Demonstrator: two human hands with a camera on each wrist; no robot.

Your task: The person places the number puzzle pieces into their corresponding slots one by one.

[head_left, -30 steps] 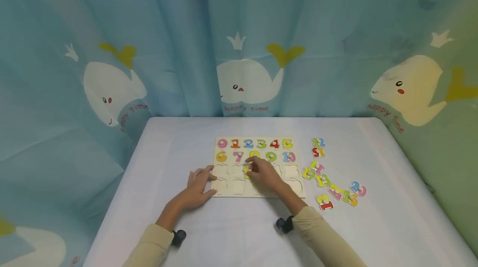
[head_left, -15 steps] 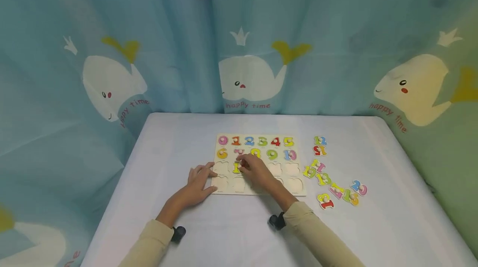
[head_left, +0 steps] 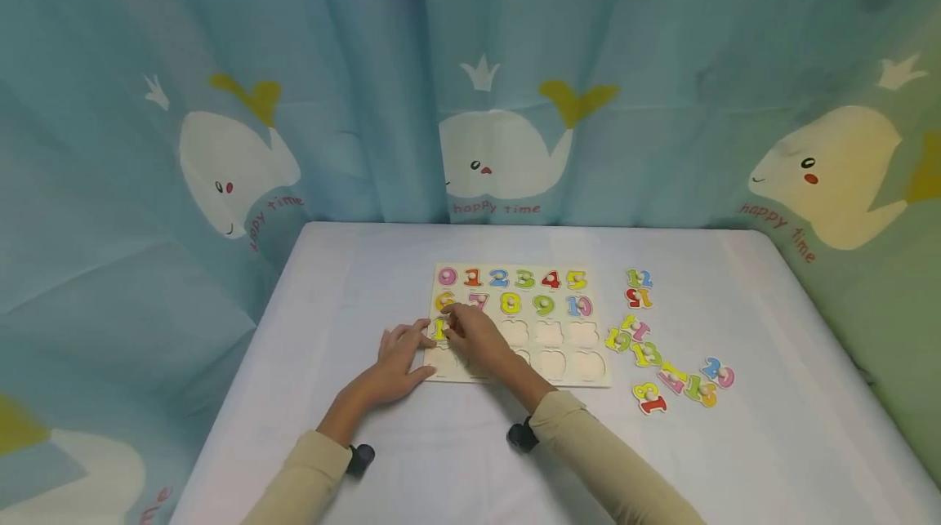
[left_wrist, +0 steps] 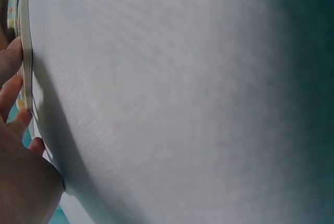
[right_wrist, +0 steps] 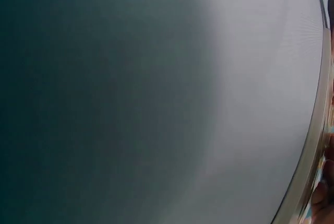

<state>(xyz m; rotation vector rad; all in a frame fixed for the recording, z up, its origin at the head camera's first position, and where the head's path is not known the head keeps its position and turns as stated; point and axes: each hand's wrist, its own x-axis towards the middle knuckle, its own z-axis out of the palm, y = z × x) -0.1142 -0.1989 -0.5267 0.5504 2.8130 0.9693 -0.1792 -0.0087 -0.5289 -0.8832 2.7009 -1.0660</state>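
The right hand (head_left: 481, 342) pinches a yellow number piece (head_left: 439, 330) over the leftmost slot of the board's third row; the fingers hide part of it. The left hand (head_left: 397, 363) rests with spread fingers along the left edge of the wooden board (head_left: 470, 376). Pieces 0 to 10 fill the board's top two rows, and the slots to the right in the lower rows are bare. In the left wrist view, the fingertips of the left hand (left_wrist: 21, 145) touch the board's side (left_wrist: 26, 41).
Several loose number pieces lie right of the board, among them the 12 (head_left: 639, 278), the 15 (head_left: 639, 298), the 18 (head_left: 650, 398) and the 20 (head_left: 718, 373). A curtain with whales (head_left: 507, 157) hangs behind the white table (head_left: 353, 264).
The right hand has moved left across the board's third row with the yellow piece, from the second slot area to the first. The left hand stays at the board's left edge.
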